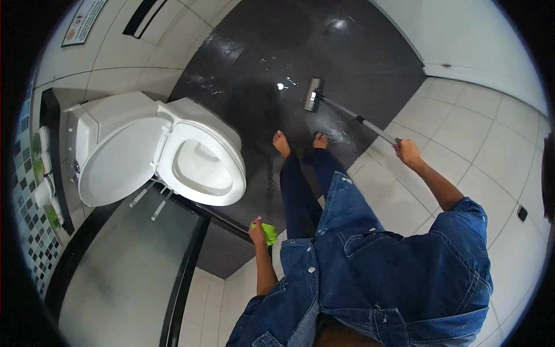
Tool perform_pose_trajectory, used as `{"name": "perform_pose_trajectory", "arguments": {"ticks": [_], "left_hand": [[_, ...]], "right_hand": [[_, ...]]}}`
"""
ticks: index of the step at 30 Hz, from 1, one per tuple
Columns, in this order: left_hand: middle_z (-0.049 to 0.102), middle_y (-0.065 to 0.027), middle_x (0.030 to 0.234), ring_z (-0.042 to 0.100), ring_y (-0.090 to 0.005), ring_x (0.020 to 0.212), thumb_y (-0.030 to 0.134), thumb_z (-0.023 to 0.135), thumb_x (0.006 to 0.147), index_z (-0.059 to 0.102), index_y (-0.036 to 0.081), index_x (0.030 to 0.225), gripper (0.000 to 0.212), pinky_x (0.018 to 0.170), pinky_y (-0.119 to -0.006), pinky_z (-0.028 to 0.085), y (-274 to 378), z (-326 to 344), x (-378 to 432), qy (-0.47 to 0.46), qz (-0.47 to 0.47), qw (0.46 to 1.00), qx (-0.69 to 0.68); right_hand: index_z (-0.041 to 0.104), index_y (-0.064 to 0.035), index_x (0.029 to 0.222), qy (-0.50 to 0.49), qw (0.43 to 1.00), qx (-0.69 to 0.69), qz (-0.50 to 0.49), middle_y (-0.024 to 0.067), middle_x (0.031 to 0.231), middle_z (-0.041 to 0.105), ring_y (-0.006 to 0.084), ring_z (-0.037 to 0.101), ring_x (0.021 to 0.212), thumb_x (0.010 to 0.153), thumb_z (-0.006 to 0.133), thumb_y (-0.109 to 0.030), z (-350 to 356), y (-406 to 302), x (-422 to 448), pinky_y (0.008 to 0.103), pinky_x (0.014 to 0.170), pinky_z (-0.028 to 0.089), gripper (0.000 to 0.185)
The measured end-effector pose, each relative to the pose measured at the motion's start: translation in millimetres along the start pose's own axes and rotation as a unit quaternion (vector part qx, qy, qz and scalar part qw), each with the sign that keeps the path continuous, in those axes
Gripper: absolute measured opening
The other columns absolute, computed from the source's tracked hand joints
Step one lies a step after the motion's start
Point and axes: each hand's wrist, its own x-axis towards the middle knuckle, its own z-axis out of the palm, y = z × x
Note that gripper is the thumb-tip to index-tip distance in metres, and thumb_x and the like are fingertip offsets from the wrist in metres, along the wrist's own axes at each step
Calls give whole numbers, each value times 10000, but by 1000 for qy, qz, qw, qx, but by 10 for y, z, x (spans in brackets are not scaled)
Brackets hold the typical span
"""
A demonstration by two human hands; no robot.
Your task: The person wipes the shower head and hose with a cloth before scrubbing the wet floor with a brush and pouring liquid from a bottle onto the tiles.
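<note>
My right hand (pixel 407 152) is closed around the upper part of a grey telescopic pole (pixel 377 129). The pole runs down to a flat, pale mop or squeegee head (pixel 313 94), which rests on the dark wet floor (pixel 277 56) beyond my bare feet. My left hand (pixel 258 232) holds a bright green cloth (pixel 269 234) low at my left side, near the black door-track edge. The cloth is bunched and partly hidden by the hand. To the left stands a white toilet (pixel 204 162) with its lid raised and its seat down.
A frosted glass panel (pixel 130 269) in a black frame stands at the lower left. Rolled white items (pixel 43 193) lie on a dark shelf behind the toilet. Pale tiled wall (pixel 485 143) lies to the right, a white door or panel (pixel 468 39) at the upper right.
</note>
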Motion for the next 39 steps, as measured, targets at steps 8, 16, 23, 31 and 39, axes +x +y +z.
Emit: {"name": "perform_pose_trajectory", "arguments": {"ticks": [8, 16, 23, 31, 39], "left_hand": [[557, -36, 671, 489, -105, 615, 300, 630, 731, 593, 25, 790, 285, 571, -255, 402, 172, 678, -226, 47, -38, 995, -75], [534, -13, 630, 473, -100, 564, 278, 649, 714, 594, 25, 771, 266, 539, -248, 399, 277, 1627, -877, 115, -36, 990, -76], [558, -45, 616, 497, -111, 511, 264, 636, 727, 577, 26, 787, 252, 489, -248, 416, 823, 2769, -1293, -2, -28, 995, -93], [566, -75, 582, 515, -136, 480, 269, 614, 750, 551, 36, 789, 245, 462, -272, 432, 818, 2757, -1262, 8, -52, 990, -133], [578, -86, 599, 508, -140, 480, 267, 594, 755, 559, 26, 788, 246, 469, -267, 424, 549, 3010, -1511, 51, -95, 973, -204]], "right_hand": [[588, -29, 914, -5, 974, 11, -224, 185, 858, 590, 310, 581, 826, 757, 519, -246, -324, -2190, 1886, 399, 721, 460, 276], [457, -261, 1171, 42, 977, 78, -196, 128, 693, 583, 280, 580, 625, 798, 507, -256, -1030, 495, 1389, 367, 538, 441, 377], [523, -143, 1094, 45, 971, -235, 24, 161, 718, 591, 343, 576, 640, 816, 473, -268, -2157, 3229, 977, 423, 589, 466, 309], [575, -49, 812, 45, 970, -230, 66, 184, 726, 589, 351, 577, 675, 765, 514, -234, -1935, 3968, 1980, 433, 593, 470, 201], [535, -121, 1038, -27, 986, -147, -74, 156, 770, 592, 345, 572, 718, 814, 456, -318, -1954, 2876, 2067, 446, 617, 452, 309]]}}
